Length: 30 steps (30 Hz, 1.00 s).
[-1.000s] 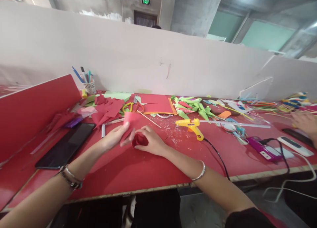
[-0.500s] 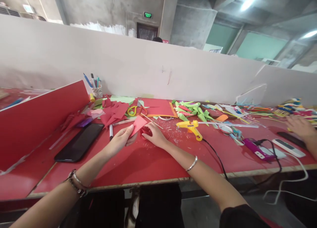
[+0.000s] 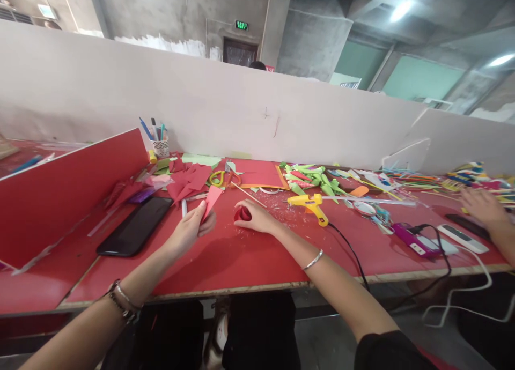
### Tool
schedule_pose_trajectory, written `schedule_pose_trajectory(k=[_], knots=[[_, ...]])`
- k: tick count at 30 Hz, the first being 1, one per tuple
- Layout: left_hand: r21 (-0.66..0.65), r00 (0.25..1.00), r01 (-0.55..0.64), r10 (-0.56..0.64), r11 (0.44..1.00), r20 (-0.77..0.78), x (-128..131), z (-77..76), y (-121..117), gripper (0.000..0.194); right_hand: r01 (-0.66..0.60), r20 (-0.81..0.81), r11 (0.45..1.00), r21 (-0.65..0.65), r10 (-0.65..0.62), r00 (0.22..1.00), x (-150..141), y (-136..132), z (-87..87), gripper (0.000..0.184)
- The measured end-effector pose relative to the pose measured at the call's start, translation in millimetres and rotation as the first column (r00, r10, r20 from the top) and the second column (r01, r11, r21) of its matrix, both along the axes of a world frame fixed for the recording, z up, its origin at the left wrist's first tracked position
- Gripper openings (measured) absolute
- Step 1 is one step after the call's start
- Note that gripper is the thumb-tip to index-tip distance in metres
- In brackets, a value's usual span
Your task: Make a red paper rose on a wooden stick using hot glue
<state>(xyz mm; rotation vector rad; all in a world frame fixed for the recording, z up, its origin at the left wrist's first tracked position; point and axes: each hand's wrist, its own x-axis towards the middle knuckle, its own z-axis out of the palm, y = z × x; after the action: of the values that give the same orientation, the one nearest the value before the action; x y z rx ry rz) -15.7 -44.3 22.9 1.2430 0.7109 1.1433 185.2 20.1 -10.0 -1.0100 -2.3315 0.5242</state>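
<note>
A piece of light red paper (image 3: 212,200) stands up from my left hand (image 3: 189,226), pinched between thumb and fingers. My right hand (image 3: 256,218), closer to the middle of the table, curls around a dark red rolled paper piece (image 3: 242,214); part of that roll is hidden by the fingers. The two hands are apart. Left of them lies a black phone (image 3: 134,228), and a marker (image 3: 184,207) is partly covered behind my left hand. A wooden stick (image 3: 249,194) rests just beyond my right hand.
A yellow glue gun (image 3: 309,205) lies right of my hands, its black cord running off the table's front edge. Beyond are cut red papers (image 3: 191,179), yellow-handled scissors (image 3: 216,178) and green paper pieces (image 3: 317,178). At far right, another person's hand (image 3: 480,205) is near a purple power strip (image 3: 414,240).
My left hand has moved left with the light red paper, away from my right hand. My right hand has shifted slightly right, and the roll in it shows more.
</note>
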Motion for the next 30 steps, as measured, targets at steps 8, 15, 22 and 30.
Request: schedule_pose_trajectory(k=[8,15,22,30], knots=[[-0.170,0.969,0.052,-0.009,0.984,0.247,7.8,-4.9,0.9,0.035,0.007,-0.012,1.000,0.014,-0.007,1.000,-11.5,16.4,2.9,0.030],[-0.190,0.962,0.031,0.022,0.981,0.271,9.8,-6.6,2.9,0.037,0.101,-0.069,0.995,-0.005,-0.101,0.992,-21.8,37.5,-5.3,0.049],[0.019,0.998,-0.067,0.067,0.998,0.023,13.9,-3.1,-4.6,0.040,0.178,-0.230,0.984,-0.006,-0.174,0.957,-12.5,15.6,12.8,0.067],[0.089,0.975,0.130,-0.111,0.987,-0.191,19.3,-8.5,-5.9,0.039,-0.175,-0.398,0.980,-0.090,0.126,0.909,-6.9,-35.8,75.3,0.019]])
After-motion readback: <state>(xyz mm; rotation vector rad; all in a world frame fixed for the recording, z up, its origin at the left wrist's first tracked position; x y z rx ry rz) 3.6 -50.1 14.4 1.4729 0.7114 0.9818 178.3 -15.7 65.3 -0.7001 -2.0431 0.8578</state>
